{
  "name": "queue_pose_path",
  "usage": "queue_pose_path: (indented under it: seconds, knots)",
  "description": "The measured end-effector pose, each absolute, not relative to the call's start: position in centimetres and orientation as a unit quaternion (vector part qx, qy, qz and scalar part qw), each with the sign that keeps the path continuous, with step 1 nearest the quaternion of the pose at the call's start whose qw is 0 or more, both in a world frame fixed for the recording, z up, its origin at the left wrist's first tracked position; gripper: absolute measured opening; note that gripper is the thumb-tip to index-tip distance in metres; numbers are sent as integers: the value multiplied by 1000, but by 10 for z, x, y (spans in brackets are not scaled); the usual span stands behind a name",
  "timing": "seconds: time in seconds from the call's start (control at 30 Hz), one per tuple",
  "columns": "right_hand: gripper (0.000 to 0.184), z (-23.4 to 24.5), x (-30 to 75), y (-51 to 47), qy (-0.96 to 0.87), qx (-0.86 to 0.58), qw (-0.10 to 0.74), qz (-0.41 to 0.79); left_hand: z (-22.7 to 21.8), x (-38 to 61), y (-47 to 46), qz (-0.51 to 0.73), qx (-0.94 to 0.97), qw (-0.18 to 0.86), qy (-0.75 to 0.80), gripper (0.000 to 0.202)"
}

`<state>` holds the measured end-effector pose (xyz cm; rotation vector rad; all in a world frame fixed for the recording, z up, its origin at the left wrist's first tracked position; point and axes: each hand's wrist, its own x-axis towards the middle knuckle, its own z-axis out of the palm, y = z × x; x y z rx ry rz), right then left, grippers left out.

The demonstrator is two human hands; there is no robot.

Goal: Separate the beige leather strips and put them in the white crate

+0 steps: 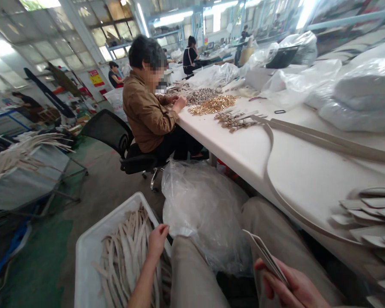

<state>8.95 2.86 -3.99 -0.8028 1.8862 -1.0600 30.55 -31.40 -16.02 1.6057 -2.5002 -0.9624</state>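
Note:
My left hand [156,241] reaches down into a white plastic bin [89,248] on the floor at my left. Its fingers are curled round the beige straps [125,256] that fill the bin. My right hand [290,285] is low at the right, over my lap, closed on a small stack of beige strap pieces [265,255] that point up and left. My knees in beige trousers lie between the two hands.
A clear plastic bag [205,214] lies on the floor ahead of my knees. A white table [301,171] at the right carries long beige straps, strap tips and piles of metal buckles [213,105]. A co-worker in a brown shirt [147,107] sits at it on a black chair.

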Motion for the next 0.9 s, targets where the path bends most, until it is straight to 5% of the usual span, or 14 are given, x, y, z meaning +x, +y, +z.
queue_pose_path:
  seconds: [0.23, 0.5, 0.9]
  knots:
    - [61, -40, 85, 32, 734, -299, 415, -446, -183, 208, -310, -286, 401, -73, -867, 25]
    - [48, -47, 86, 37, 708, -310, 436, -461, -179, 245, -322, -333, 327, -212, -859, 26]
    - [47, -32, 85, 28, 695, -317, 429, -483, -137, 304, -281, -278, 353, -226, -864, 17]
